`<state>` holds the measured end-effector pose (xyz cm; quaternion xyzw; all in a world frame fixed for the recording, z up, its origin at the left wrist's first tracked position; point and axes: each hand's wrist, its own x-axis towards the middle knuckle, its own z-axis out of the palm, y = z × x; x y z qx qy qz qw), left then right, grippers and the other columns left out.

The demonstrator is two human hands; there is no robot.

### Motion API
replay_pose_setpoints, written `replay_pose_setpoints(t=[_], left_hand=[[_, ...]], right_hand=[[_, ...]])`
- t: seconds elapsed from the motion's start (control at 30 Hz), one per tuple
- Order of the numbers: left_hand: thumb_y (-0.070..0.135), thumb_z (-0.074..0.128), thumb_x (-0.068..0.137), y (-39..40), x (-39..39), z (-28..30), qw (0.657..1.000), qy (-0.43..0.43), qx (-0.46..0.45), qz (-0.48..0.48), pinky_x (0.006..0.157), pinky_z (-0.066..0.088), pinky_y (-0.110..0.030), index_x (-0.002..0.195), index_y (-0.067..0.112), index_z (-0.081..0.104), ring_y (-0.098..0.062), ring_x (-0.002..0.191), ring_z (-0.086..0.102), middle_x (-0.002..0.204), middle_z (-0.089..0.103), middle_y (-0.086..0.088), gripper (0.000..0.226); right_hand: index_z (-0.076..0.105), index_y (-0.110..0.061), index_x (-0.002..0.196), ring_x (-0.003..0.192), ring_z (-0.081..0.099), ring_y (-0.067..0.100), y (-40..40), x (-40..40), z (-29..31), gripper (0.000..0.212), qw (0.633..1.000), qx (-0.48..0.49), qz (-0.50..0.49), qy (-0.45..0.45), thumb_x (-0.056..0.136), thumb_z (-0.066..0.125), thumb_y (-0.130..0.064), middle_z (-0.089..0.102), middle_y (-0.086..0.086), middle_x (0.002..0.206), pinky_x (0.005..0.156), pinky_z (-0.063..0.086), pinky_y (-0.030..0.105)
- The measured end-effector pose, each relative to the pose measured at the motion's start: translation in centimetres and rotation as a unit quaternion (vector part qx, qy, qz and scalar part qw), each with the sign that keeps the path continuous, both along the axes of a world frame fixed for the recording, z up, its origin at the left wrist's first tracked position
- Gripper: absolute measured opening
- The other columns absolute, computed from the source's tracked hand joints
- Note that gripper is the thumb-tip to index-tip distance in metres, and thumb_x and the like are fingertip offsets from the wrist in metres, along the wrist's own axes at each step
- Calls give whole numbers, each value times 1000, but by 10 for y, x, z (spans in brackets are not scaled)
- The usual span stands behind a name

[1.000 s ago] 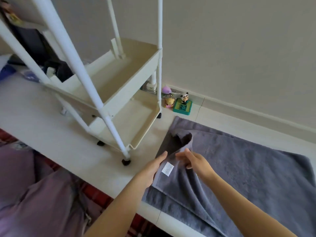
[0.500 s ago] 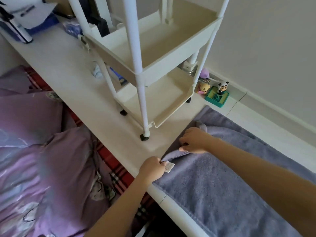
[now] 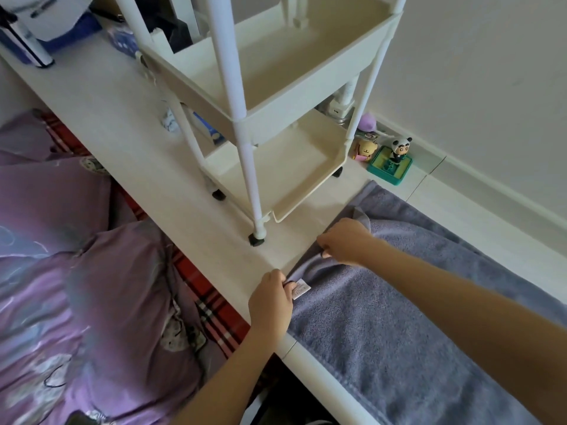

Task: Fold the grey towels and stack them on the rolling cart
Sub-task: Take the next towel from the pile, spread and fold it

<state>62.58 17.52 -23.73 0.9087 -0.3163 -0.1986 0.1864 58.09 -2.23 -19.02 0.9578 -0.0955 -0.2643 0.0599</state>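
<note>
Left hand [image 3: 270, 297] fingers pinched the grey towel [image 3: 399, 326] corner by its white label [image 3: 300, 288], at the desk [image 3: 129, 142] front edge. Right hand [image 3: 345, 240] fingers curled round the folded edge. I saw the rolling cart [image 3: 276, 96] just beyond.
</note>
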Motion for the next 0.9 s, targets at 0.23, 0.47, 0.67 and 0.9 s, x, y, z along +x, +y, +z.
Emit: replay_pose_setpoints(t=[0.23, 0.47, 0.67, 0.9], left_hand=[[23, 54, 81, 0, -8, -15, 989, -128, -58, -50, 44, 43, -28, 87, 14, 44, -24, 57, 57, 72, 56, -5, 14], [17, 53, 76, -17, -21, -14, 979, -145, -73, -127, 96, 33, -38, 119, 10, 61, -25, 118, 51, 127, 58, -7, 45], [44, 33, 94, -24, -30, -31, 965, -140, -16, -221, 113, 20, -46, 142, 3, 39, -27, 141, 28, 151, 33, -13, 63], [50, 34, 94, -24, -30, -35, 965, -152, -9, -215, 116, 14, -46, 148, 12, 28, -26, 145, 15, 156, 20, -11, 67]], right_hand=[[46, -17, 118, 111, 53, 23, 9, -4, -21, 29, 997, -30, -26, -69, 98, 40, -37, 63, 3, 114, 93, 33, 33], [52, -20, 118, 117, 48, 22, 1, -14, -20, 34, 996, 8, -18, -86, 96, 40, -43, 59, 0, 122, 96, 30, 34], [54, -20, 114, 108, 55, 25, -17, -11, -12, 35, 998, 40, 3, -50, 96, 39, -46, 64, 3, 110, 88, 35, 33], [54, -23, 81, 73, 55, 13, -86, -31, 24, 35, 993, 57, -29, 101, 83, 55, -58, 55, -10, 68, 71, 41, 26]])
